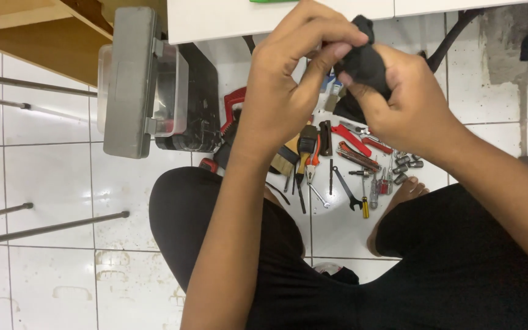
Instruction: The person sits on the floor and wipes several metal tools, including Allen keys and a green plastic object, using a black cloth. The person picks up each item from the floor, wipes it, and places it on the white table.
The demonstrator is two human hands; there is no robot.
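Sitting over a white tiled floor (50, 183), the person has both legs in black cloth spread apart, with one bare foot (398, 198) showing between them. A white table (276, 18) crosses the top of the view, and a wooden shelf (25, 30) sits at upper left. Just below the table edge lies a grey toolbox (131, 79) with a clear lid, long axis running toward the person, beside a black case (197, 116).

Between the knees lies a scatter of hand tools: a paintbrush (305, 143), red-handled pliers (352, 139), a wrench (344, 188), a small yellow-handled screwdriver (365, 205) and a cluster of metal sockets (403, 166). They lie close together, mostly with long axes pointing from the person toward the table.

Both hands are raised above this scatter, well apart from the floor, near the table's edge. The right hand (414, 101) wraps around a black cloth-like object (366, 58), its grip closed on the lower part. The left hand (288, 79) meets it from the other side, fingertips (337, 46) pinched narrow on the object's upper part. The object stands roughly upright between the two hands, its top poking out above them; what exactly it is cannot be told. Open room lies to the left over bare tiles, while the table edge is close above.
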